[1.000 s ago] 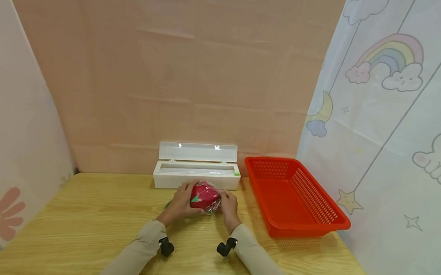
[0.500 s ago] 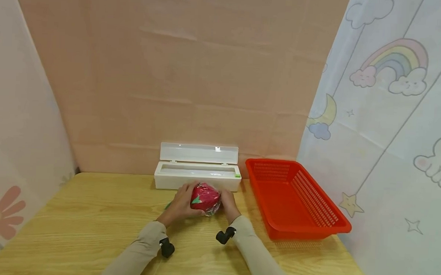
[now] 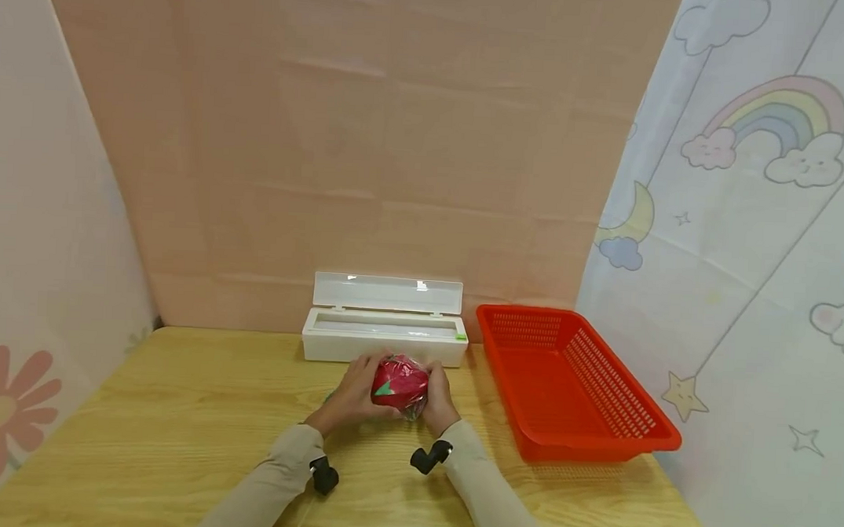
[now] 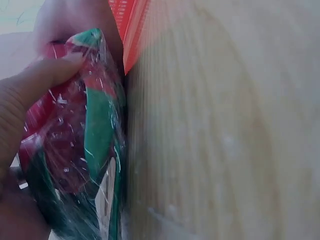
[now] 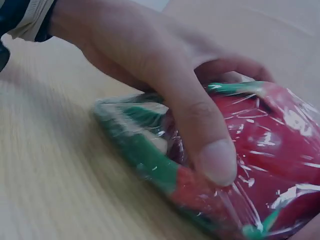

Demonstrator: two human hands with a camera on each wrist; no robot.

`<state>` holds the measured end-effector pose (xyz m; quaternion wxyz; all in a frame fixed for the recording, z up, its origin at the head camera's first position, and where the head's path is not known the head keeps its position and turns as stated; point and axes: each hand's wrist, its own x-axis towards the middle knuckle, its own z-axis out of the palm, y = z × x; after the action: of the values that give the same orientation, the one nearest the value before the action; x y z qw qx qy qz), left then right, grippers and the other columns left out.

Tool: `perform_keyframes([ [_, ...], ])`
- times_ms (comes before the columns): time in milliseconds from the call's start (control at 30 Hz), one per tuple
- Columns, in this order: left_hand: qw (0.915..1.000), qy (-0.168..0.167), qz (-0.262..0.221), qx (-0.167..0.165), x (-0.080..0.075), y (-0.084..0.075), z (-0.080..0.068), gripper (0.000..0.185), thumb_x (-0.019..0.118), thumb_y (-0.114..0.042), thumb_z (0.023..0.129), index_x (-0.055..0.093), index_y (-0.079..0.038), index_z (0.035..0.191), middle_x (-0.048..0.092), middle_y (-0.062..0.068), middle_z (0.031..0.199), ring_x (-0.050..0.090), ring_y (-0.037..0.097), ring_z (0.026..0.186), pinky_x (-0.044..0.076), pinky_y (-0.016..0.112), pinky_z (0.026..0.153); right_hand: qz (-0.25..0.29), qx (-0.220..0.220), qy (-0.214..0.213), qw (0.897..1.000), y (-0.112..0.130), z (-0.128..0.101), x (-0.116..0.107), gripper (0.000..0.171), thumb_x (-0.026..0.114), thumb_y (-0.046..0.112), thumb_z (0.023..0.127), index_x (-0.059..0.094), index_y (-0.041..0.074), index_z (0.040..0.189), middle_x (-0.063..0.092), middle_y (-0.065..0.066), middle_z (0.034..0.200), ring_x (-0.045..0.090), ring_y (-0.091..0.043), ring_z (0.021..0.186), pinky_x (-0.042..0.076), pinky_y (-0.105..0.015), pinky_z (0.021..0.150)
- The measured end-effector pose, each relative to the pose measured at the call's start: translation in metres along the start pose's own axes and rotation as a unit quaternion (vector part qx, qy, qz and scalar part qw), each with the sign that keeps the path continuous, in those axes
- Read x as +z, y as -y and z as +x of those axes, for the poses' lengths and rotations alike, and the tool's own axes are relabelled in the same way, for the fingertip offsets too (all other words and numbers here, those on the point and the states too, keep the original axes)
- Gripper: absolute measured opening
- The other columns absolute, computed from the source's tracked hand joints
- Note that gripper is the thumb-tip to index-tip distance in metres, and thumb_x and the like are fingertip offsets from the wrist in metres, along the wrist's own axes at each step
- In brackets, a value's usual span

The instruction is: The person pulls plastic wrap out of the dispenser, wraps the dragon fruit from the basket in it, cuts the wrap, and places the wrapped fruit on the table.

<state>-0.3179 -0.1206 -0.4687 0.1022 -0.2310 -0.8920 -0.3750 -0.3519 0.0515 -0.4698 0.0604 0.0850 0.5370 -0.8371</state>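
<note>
In the head view, a pinkish-red dragon fruit (image 3: 403,382) with green tips lies on the table between both hands, wrapped in clear, shiny cling film. My left hand (image 3: 352,396) grips its left side, the thumb (image 4: 47,77) pressed on the film in the left wrist view. On the opposite end, my right hand (image 3: 439,402) holds the fruit; its thumb (image 5: 212,155) lies over the film and the other fingers curl behind. Creased film covers the green-and-red end (image 5: 155,165) under that hand. Part of the fruit is hidden by the hands.
Just behind the hands stands a white cling film dispenser (image 3: 383,350), its lid (image 3: 388,293) raised and a green slider (image 3: 460,337) at its right end. A red perforated plastic basket (image 3: 527,441) sits to the right on the wooden table (image 3: 210,419).
The right hand has shifted slightly around the right end of the dragon fruit, pressing the film. The left hand keeps its hold. The head view has turned slightly left.
</note>
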Motion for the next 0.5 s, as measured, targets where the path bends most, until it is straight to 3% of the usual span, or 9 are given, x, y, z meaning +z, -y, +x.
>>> perform_keyframes([
  [167,0.9996,0.010,-0.023,0.016,0.002,-0.001,-0.002,0.105,0.090,-0.045,0.069,0.036,-0.007,0.151,0.045,0.015,0.136,0.041,0.030,0.124,0.046,0.052,0.100,-0.026,0.013,0.012,0.999,0.005,0.000,-0.003,0.047,0.033,0.012,0.090,0.057,-0.003,0.127,0.061,-0.014,0.119,0.057,-0.023,0.104,0.053,-0.033,0.090],
  [267,0.9992,0.010,-0.032,0.019,0.002,-0.001,-0.003,0.105,0.090,-0.043,0.069,0.035,-0.006,0.152,0.044,0.015,0.136,0.041,0.030,0.124,0.046,0.052,0.099,-0.022,0.012,0.044,0.999,0.006,-0.001,-0.005,0.053,0.032,0.013,0.093,0.052,-0.003,0.140,0.054,-0.018,0.136,0.054,-0.028,0.116,0.048,-0.040,0.102],
  [400,0.9990,0.021,-0.035,0.016,0.001,0.000,-0.006,0.107,0.088,-0.045,0.069,0.033,-0.008,0.153,0.043,0.014,0.137,0.040,0.029,0.124,0.046,0.051,0.098,0.014,0.032,0.132,0.991,0.002,-0.003,-0.011,0.059,0.025,0.037,0.105,0.034,0.004,0.153,0.036,-0.020,0.153,0.041,-0.033,0.136,0.033,-0.049,0.114],
  [500,0.9987,0.028,-0.040,0.013,0.000,0.000,-0.009,0.107,0.088,-0.047,0.069,0.032,-0.011,0.154,0.042,0.013,0.139,0.039,0.029,0.126,0.047,0.052,0.098,0.004,0.046,0.176,0.983,0.002,-0.004,-0.013,0.067,0.022,0.051,0.106,0.028,0.005,0.155,0.036,-0.018,0.153,0.040,-0.031,0.137,0.032,-0.047,0.115],
])
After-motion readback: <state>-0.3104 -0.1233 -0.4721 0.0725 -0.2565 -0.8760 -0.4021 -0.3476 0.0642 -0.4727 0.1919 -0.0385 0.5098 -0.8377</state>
